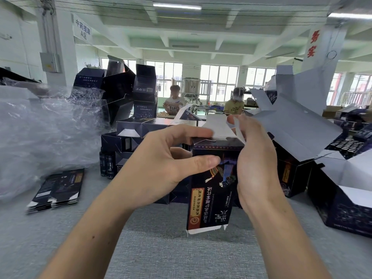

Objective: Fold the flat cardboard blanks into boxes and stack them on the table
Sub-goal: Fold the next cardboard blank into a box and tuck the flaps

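Grey desk (161, 248), workshop behind | left hand (161, 164) grip clamped on dark box (213, 184), thumb on front | right hand (257, 164) grip pinching white top flap (219, 125) | risk: flap creasing askew if tuck misses | box's far side hidden.

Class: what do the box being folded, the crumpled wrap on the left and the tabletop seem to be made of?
Box: thin printed cardboard, dark outside, plain white inside its flaps.
Wrap: clear plastic film, judging by its crinkles and shine.
Tabletop: apparently covered in grey woven fabric or felt, matte and finely textured.
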